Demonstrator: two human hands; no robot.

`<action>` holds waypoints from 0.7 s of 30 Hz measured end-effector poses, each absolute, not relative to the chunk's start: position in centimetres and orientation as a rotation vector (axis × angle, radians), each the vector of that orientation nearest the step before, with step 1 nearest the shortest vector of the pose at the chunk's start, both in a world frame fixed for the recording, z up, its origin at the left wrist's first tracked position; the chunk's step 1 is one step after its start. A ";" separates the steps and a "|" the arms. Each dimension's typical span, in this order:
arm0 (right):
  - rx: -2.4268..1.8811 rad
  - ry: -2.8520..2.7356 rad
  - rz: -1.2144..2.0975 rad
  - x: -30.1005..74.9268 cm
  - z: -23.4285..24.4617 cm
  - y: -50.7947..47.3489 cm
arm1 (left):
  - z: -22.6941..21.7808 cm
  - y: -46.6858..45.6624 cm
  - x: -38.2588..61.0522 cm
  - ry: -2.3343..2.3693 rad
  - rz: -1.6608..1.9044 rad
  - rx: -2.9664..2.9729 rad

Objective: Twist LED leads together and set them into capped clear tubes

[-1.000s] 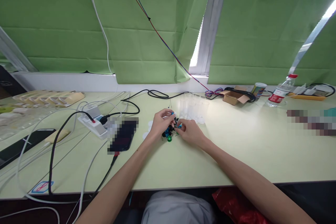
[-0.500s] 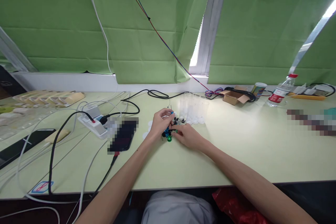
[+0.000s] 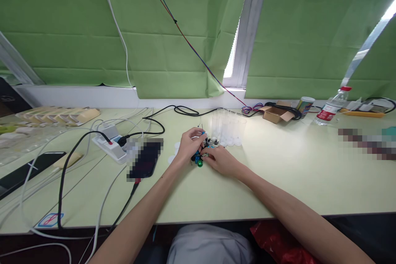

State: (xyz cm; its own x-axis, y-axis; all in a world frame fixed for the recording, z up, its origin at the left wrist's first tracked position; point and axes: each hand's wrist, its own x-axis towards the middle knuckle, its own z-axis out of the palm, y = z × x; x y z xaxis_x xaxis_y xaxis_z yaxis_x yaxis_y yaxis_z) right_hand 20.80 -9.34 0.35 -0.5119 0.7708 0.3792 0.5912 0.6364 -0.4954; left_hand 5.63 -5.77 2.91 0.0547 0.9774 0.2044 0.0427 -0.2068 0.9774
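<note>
My left hand (image 3: 189,144) pinches a small blue part with thin wire leads (image 3: 203,133), its leads pointing up. Below and between both hands lies a pile of small electronic components (image 3: 196,157), black, blue and green, some with wire legs. At the pile's near edge sits a round green part (image 3: 200,163). My right hand (image 3: 220,159) reaches into the pile from the right, fingers bent together; what lies between its fingertips is too small to make out. Just behind the hands stand several clear plastic tubes (image 3: 227,128) with whitish bottoms.
White round caps (image 3: 171,159) lie left of my left hand. Further left are a phone (image 3: 145,160) on a cable, a white power strip (image 3: 113,148) and looping cables. An open cardboard box (image 3: 275,114) and a water bottle (image 3: 331,109) stand at the back right.
Both hands stay almost in place. The fingers of my right hand have shifted slightly within the pile, and the green part has moved a touch to the right.
</note>
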 end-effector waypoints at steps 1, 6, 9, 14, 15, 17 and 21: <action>-1.062 -2.283 0.407 20.8 0.3 -9.3 | 2.9 -5.8 5.6 1.101 1.295 1.422; -1.084 -2.289 0.408 20.7 0.1 -9.3 | 2.9 -5.8 5.6 1.092 1.290 1.432; -1.099 -2.277 0.401 20.7 0.0 -9.2 | 2.8 -5.7 5.6 1.093 1.287 1.433; -1.111 -2.252 0.397 20.6 -0.1 -9.2 | 2.7 -5.7 5.6 1.100 1.275 1.434; -1.110 -2.251 0.397 20.6 -0.1 -9.2 | 2.7 -5.6 5.7 1.103 1.274 1.432; -1.116 -2.248 0.399 20.6 -0.2 -9.1 | 2.7 -5.6 5.7 1.110 1.279 1.434; -1.131 -2.223 0.412 20.6 -0.2 -9.0 | 2.6 -5.6 5.6 1.112 1.286 1.449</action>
